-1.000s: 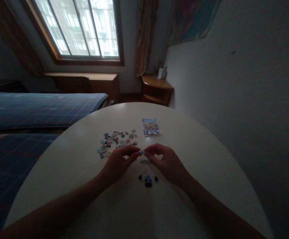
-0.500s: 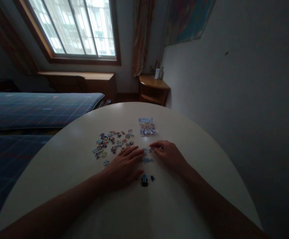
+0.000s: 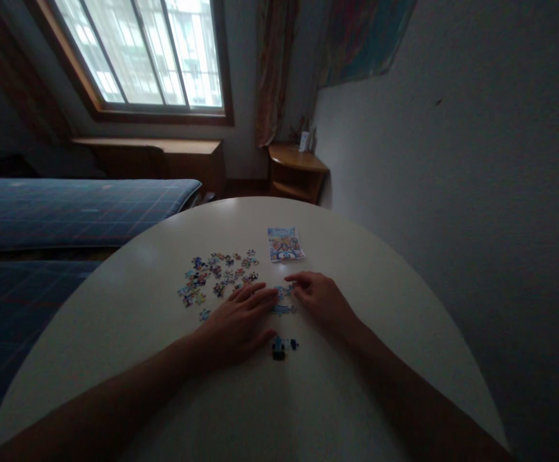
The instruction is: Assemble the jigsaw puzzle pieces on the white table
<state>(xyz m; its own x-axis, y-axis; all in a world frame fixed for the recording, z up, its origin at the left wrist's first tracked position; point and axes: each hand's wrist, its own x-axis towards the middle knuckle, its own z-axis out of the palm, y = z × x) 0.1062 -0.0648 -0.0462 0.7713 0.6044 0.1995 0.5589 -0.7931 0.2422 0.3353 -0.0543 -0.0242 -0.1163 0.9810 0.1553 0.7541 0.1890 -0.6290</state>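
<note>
Some puzzle pieces point(image 3: 285, 309) between, left hand point(image 3: 238, 316) lies flat; right hand point(image 3: 323, 299) curls.

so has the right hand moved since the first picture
Yes: judged against the printed sheet, the right hand has shifted slightly rightward and farther forward, ending closer to the sheet.

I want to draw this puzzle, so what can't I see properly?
In the head view:
Under the left hand: hidden by the hand itself.
Right hand: too dark to tell if its fingertips hold a piece.
Blue puzzle pieces: joins too small, partly hidden by the left hand.
Picture sheet: any words are too small, blurred.
White table: near edge cut off by the picture's bottom.
</note>
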